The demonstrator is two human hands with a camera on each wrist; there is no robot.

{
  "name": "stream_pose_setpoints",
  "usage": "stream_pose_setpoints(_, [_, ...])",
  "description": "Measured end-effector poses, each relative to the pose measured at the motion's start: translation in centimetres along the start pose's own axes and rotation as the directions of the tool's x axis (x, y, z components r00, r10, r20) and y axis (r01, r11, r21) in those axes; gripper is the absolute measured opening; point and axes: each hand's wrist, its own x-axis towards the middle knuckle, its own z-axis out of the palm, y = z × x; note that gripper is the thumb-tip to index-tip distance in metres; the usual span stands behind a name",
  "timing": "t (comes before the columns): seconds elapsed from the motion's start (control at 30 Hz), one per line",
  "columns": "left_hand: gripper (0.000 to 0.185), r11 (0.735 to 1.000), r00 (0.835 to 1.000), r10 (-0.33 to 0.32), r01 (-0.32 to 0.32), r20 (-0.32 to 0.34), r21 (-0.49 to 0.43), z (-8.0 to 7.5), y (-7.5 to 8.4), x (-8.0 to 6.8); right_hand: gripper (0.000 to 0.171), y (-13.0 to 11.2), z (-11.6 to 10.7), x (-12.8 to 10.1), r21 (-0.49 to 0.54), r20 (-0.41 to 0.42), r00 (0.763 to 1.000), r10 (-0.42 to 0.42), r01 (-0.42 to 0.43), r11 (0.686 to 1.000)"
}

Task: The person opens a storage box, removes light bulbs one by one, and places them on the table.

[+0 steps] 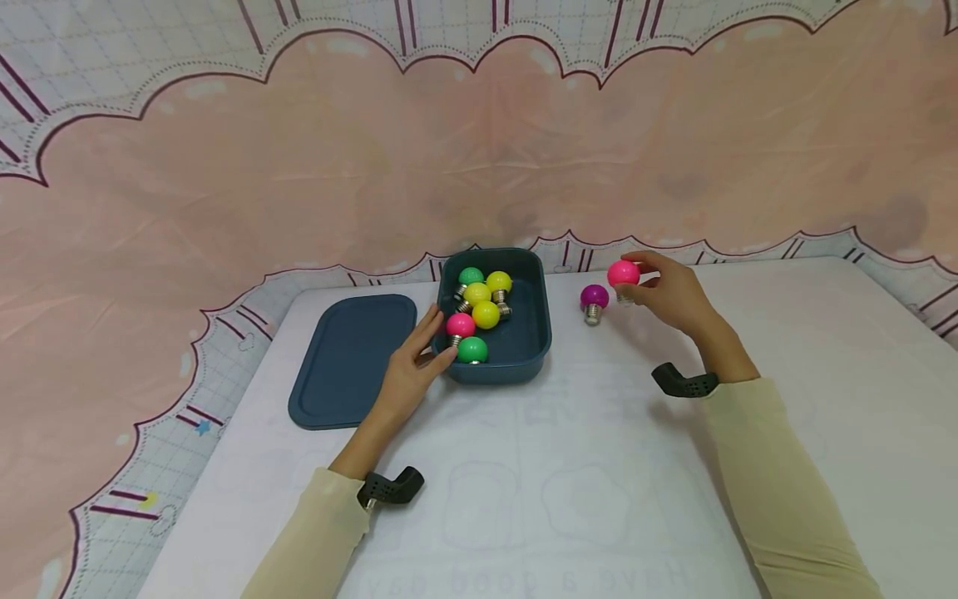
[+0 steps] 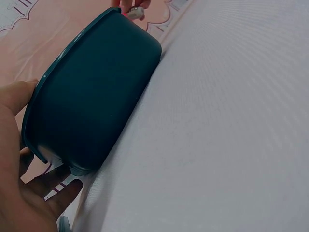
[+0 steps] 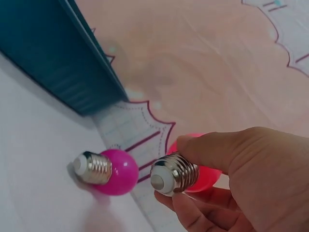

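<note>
A dark teal box [image 1: 533, 333] [image 2: 96, 101] [image 3: 53, 58] stands on the white table and holds several coloured bulbs: green [image 1: 472, 350], pink [image 1: 460, 325] and yellow [image 1: 486, 314]. My left hand [image 1: 419, 358] [image 2: 19, 193] rests against the box's left front corner with fingers straight. My right hand [image 1: 662, 287] [image 3: 231, 179] pinches a pink bulb [image 1: 623, 273] [image 3: 193, 171] by its metal base, just above the table right of the box. A purple bulb [image 1: 595, 298] [image 3: 113, 171] lies on the table beside it.
The box's teal lid [image 1: 352, 359] lies flat to the left of the box. A pink cloth with scalloped edging [image 1: 479, 150] hangs behind the table. White tabletop [image 1: 569, 482] stretches toward me.
</note>
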Motion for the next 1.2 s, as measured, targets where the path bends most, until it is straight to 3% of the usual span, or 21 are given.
stream_pose_setpoints(0.63, [0.059,1.0,1.0,0.014,-0.014,0.002,0.006,0.0,-0.1,0.0,0.059,3.9,1.1,0.5,-0.016,0.039,0.989,0.139,-0.139,0.99])
stream_pose_setpoints(1.2, [0.059,1.0,1.0,0.013,-0.013,0.004,-0.001,0.0,0.1,0.0,0.06,3.8,1.6,0.4,-0.034,0.085,0.982,0.17,-0.168,0.985])
